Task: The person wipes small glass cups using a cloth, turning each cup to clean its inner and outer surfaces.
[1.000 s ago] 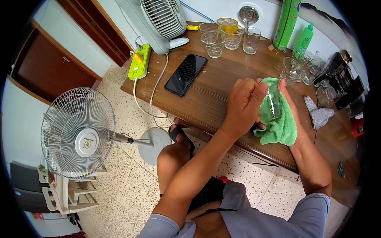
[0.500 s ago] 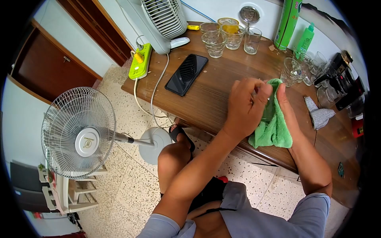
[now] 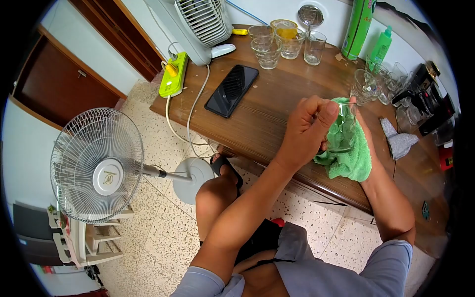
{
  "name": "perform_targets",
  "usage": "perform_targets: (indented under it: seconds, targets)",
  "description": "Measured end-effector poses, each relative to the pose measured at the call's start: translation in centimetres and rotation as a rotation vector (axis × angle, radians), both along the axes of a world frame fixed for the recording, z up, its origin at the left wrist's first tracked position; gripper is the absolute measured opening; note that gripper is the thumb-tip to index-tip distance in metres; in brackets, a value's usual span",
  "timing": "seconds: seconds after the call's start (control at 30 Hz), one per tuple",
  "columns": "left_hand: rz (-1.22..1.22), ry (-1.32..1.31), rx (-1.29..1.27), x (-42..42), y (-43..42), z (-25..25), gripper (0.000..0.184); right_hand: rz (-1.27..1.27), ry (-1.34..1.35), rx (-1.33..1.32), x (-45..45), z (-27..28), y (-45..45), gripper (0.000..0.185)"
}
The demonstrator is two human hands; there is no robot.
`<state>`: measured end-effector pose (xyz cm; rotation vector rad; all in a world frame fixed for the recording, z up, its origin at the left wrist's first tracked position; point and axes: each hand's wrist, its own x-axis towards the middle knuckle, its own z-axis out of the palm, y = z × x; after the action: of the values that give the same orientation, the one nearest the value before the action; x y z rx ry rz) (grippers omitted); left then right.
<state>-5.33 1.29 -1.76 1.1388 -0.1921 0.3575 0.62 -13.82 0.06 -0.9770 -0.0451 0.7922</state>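
A clear glass mug (image 3: 342,129) is tilted above the wooden table edge, between both hands. My left hand (image 3: 308,126) is closed on the mug's near side, thumb near the rim; a handle there is mostly hidden by the fingers. Behind and under the glass hangs a green cloth (image 3: 354,166). My right hand (image 3: 365,129) holds the cloth against the far side of the mug, its fingers mostly covered by fabric. Just beyond the hands stand several clear glasses (image 3: 365,88) in a cluster.
A black phone (image 3: 231,91) lies on the table (image 3: 277,106). Several glasses (image 3: 267,53) stand behind it, beside a small fan (image 3: 203,24) and a green power strip (image 3: 174,74). A grey cloth (image 3: 400,141) lies right. A pedestal fan (image 3: 108,175) stands at left.
The mug, mostly wrapped in the cloth before, now shows openly between the hands. The cloth has shifted slightly right and spread behind it.
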Motion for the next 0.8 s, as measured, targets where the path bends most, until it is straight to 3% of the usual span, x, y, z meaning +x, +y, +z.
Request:
perform_targets:
  seconds: [0.2,0.33,0.43,0.57,0.8]
  targets:
    - [0.043,-0.004,0.067,0.7,0.3,-0.7,0.035,0.049,-0.125,0.163,-0.8,1.3,0.4,0.073]
    - [0.042,0.035,-0.019,0.3,0.0,-0.1,0.034,-0.094,-0.232,0.005,-2.0,0.6,0.9,0.078]
    - [-0.045,0.074,-0.088,0.3,0.4,-0.6,0.033,0.026,-0.193,-0.044,-1.5,0.6,0.5,0.079]
    - [0.076,0.039,0.186,0.7,0.3,-1.2,0.036,-0.007,-0.132,-0.006,-0.7,0.2,0.4,0.077]
    - [-0.122,-0.014,-0.032,0.1,0.1,-0.3,0.037,-0.007,-0.090,-0.032,0.2,-0.6,-0.4,0.071]
